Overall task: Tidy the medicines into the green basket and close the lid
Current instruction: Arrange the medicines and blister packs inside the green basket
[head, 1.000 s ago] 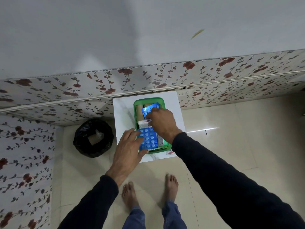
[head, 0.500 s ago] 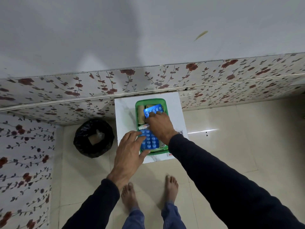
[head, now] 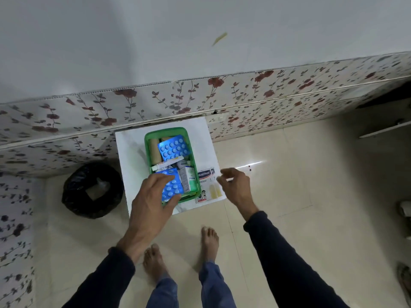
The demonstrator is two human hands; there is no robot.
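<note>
Basket [head: 148,138] mostly filled | plaster packet [head: 206,182] still on surface [head: 130,156] | lid unseen | left hand [head: 153,196] grip on blister strip [head: 172,185] | right hand [head: 235,185] loose, empty

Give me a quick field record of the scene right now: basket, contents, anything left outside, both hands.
basket: green basket on white table, no lid on it
contents: two blue blister packs, tube, small boxes, beige roll
outside: plaster box on the table, right of basket
left hand: over the near blister pack
right hand: open, empty, by plaster box
</note>
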